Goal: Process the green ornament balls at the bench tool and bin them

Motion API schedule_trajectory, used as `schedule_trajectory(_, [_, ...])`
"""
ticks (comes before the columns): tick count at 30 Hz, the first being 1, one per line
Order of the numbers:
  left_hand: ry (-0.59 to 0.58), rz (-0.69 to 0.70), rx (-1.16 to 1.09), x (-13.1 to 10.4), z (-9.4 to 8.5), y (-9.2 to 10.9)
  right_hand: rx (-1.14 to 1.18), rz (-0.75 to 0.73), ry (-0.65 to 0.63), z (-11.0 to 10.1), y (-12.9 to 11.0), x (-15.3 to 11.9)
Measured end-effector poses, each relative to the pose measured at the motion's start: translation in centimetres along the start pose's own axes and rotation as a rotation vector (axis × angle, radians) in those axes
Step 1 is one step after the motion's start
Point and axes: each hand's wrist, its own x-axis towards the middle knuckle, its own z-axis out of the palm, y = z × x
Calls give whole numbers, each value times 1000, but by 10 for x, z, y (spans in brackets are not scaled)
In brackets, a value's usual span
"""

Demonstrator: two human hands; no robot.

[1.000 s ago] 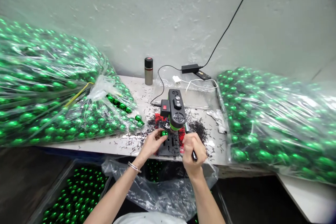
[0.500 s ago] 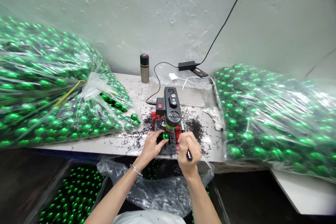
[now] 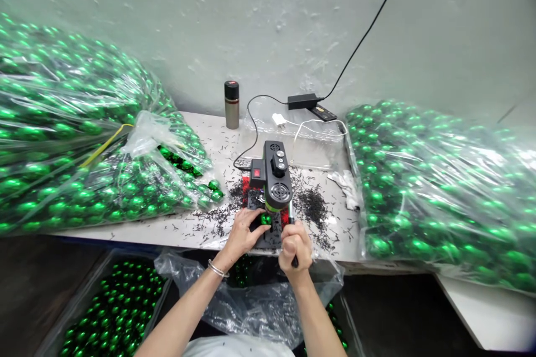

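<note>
A shiny green ball (image 3: 266, 219) sits under the head of a small black press-like machine (image 3: 277, 178) with a red switch. Thumb and fingers of my left hand (image 3: 245, 231) close round the ball from the left. My right hand (image 3: 296, 248) is wrapped round the black grip of the lever handle (image 3: 295, 261) at the machine's right side. Small black slivers (image 3: 312, 203) lie heaped and scattered about the machine's base.
Large clear bags of green balls lie at left (image 3: 84, 139) and right (image 3: 435, 189). Behind the machine are a flask (image 3: 231, 105), a power adapter (image 3: 302, 101) and cables. A bin of green balls (image 3: 113, 307) stands below left; clear plastic sheeting (image 3: 251, 307) hangs before me.
The lever handle and my right hand have shifted slightly left and down, and the machine's head sits lower over the ball. My left hand stays on the ball. The view has tilted slightly.
</note>
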Motion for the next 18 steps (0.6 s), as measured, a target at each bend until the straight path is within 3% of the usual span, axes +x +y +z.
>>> schedule_trajectory(9, [-10, -20, -3, 1, 0, 2, 4, 27, 88, 11, 14, -25])
schedule_trajectory(12, [-6, -14, -18, 0, 0, 2, -18, -17, 28, 11, 18, -27])
schedule_trajectory(15, [0, -18, -30, 1, 1, 1, -67, -73, -45, 8, 16, -24])
schedule_trajectory(18, [10, -23, -45, 3, 2, 0, -49, -47, -26, 3, 5, -7])
